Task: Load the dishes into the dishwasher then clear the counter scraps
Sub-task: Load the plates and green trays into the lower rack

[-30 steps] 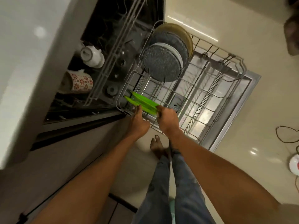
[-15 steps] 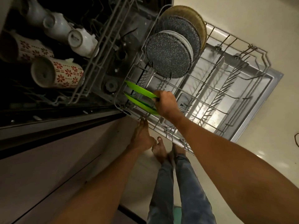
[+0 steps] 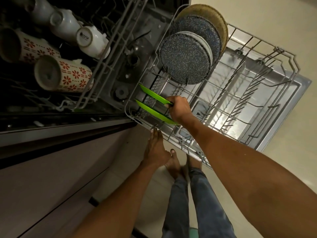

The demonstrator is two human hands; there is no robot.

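A tip or clatter is the risk: if the upper green plate [image 3: 155, 96] is let go before its edge is seated between the tines of the lower rack [image 3: 289, 69], it may fall against the second green plate [image 3: 154, 112] just beside it. The upper plate's rim is pinched in the right hand [image 3: 180, 109], fingers curled. The left hand [image 3: 155, 148] is held straight-fingered, apparently touching the rack's near rim.
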